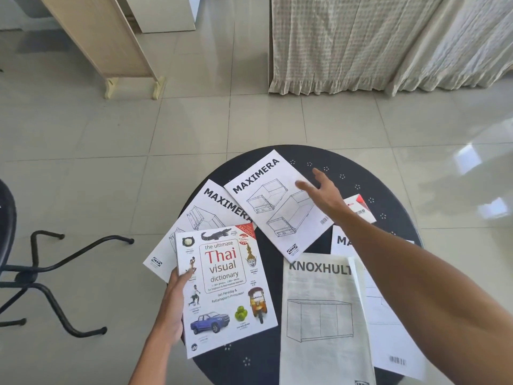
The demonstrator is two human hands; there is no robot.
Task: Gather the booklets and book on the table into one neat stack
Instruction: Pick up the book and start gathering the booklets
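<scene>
Titles we can read on the round table

We read "the ultimate Thai visual dictionary" on the book (226, 293), "MAXIMERA" with an IKEA logo on two booklets (273, 207) (194, 218), and "KNOXHULT" on another booklet (319, 315); the red-and-white card's (359, 208) lettering is partly hidden.

Left grip (177, 290) clasped, right grip (322, 190) spread

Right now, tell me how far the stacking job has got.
Done: nothing is stacked yet; the papers lie fanned over the round black table.

In hand: the left hand grips the Thai visual dictionary by its left edge; the right hand reaches open over the upper MAXIMERA booklet.

Left: the second MAXIMERA booklet, the KNOXHULT booklet, the sheet under the right arm and a small red-and-white leaflet.
</scene>
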